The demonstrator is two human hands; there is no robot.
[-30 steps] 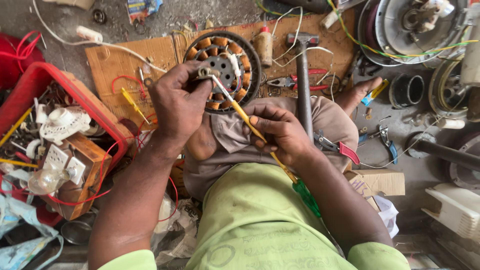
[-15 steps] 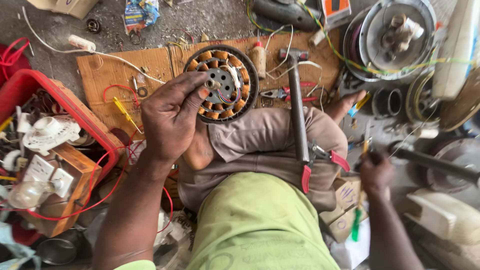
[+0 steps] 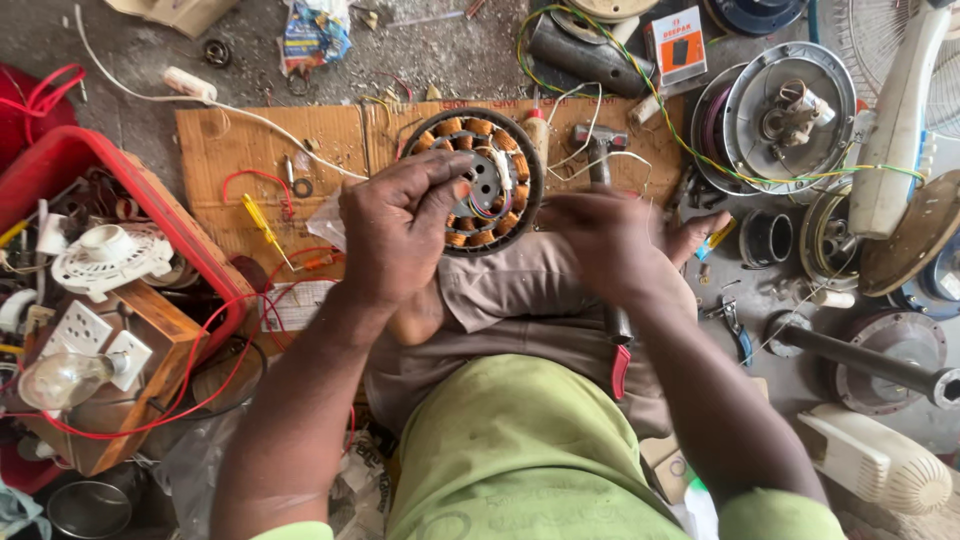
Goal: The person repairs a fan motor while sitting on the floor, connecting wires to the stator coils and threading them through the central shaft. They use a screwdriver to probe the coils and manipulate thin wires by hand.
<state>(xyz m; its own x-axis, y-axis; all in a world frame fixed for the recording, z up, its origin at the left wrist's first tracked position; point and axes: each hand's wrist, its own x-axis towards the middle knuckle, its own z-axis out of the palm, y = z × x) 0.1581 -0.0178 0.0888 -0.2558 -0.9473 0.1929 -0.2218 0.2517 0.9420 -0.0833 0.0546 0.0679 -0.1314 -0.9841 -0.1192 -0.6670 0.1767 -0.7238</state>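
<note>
Across the person's knees and the cardboard lies the round fan stator. Left hand pinches its hub with curled fingers; best to keep it steady. Right hand is blurred; its grip I cannot tell.

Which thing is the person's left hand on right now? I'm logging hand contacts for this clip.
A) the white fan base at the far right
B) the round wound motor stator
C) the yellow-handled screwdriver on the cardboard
B: the left hand has its fingers on the round copper-wound stator; the yellow-handled screwdriver lies apart on the cardboard.
</note>
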